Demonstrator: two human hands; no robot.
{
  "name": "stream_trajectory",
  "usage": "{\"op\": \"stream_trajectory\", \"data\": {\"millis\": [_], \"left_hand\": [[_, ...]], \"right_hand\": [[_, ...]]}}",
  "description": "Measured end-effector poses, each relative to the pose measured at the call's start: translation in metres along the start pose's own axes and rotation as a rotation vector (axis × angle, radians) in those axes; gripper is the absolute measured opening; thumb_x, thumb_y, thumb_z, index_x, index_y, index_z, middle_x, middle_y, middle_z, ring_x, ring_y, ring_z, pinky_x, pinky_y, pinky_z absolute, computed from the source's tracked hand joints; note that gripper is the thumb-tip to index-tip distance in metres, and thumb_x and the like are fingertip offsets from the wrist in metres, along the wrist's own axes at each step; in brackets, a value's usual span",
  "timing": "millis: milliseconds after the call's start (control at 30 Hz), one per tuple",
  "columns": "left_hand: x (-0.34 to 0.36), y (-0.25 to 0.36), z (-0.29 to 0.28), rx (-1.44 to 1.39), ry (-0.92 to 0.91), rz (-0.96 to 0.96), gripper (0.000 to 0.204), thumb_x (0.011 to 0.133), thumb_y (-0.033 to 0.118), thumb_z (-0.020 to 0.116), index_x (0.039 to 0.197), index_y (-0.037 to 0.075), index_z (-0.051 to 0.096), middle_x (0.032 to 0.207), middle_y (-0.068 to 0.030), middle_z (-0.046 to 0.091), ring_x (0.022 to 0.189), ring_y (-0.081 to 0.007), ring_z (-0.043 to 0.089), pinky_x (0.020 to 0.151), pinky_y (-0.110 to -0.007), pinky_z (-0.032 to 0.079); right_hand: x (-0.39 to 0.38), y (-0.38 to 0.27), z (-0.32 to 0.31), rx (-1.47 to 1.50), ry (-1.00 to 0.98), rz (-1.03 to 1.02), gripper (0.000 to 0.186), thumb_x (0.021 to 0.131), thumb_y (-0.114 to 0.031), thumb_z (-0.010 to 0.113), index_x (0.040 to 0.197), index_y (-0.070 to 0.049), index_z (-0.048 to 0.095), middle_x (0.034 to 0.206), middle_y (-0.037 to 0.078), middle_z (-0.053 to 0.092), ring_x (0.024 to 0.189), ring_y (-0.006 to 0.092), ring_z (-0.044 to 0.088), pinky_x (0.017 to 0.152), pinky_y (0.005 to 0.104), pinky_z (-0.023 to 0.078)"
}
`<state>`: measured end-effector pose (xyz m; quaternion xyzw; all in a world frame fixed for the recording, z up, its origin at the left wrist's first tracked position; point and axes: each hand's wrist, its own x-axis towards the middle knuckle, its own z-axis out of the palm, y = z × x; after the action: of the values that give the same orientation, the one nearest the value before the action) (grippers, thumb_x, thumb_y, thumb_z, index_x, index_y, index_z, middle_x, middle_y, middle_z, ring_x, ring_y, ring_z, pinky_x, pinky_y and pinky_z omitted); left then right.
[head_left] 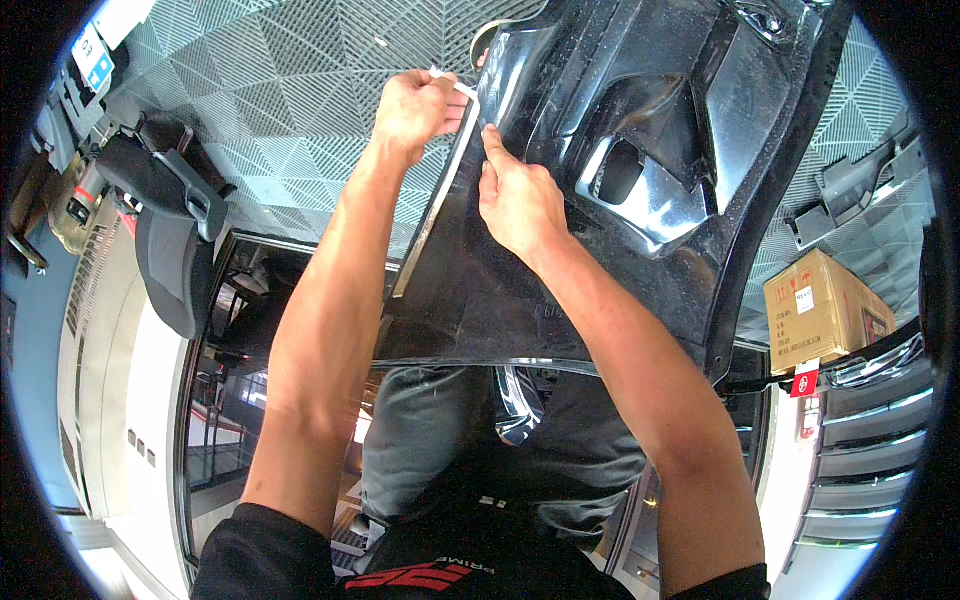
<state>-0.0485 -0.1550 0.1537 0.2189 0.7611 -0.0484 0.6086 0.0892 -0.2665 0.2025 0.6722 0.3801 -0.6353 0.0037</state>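
A large glossy black car panel (450, 310) with a raised vent-like opening lies in front of me, its near edge by my legs. Along its left edge runs a narrow, pale tape strip (440, 205). My left hand (415, 112) is closed on a loose white end of this strip, just outside the panel's edge. To the right of it, my right hand (522, 203) rests on the panel. Its index finger points forward and touches the surface beside the strip; the other fingers are curled and partly hidden, and I see nothing held in them.
Grey patterned tiles (300, 110) cover the floor. A black seat-like object (170, 230) stands at the left. On the right are a cardboard box (815, 310), a black slatted grille (875, 440) with a red tag, and a dark bracket-like part (850, 200).
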Motion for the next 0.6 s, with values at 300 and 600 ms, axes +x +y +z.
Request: {"op": "stream_trajectory", "data": {"millis": [300, 600], "left_hand": [[-0.003, 0.005, 0.002, 0.034, -0.005, -0.023, 0.031, 0.106, 0.022, 0.06, 0.116, -0.007, 0.062, 0.106, -0.0175, 0.074, 0.092, -0.0241, 0.074, 0.081, -0.036, 0.065], [0.005, -0.006, 0.011, -0.015, 0.145, 0.064, 0.027, 0.104, 0.019, 0.064, 0.112, -0.007, 0.061, 0.097, -0.0158, 0.074, 0.08, -0.0201, 0.072, 0.069, -0.032, 0.06]], "right_hand": [[-0.007, 0.006, 0.008, 0.01, 0.04, -0.059, 0.053, 0.095, -0.017, 0.062, 0.147, -0.007, 0.059, 0.074, 0.025, 0.071, 0.071, 0.0433, 0.074, 0.071, 0.0548, 0.061], [-0.016, 0.002, 0.0, 0.049, -0.061, -0.011, 0.051, 0.097, -0.019, 0.059, 0.147, -0.01, 0.06, 0.081, 0.027, 0.072, 0.078, 0.045, 0.074, 0.077, 0.0567, 0.06]]}}
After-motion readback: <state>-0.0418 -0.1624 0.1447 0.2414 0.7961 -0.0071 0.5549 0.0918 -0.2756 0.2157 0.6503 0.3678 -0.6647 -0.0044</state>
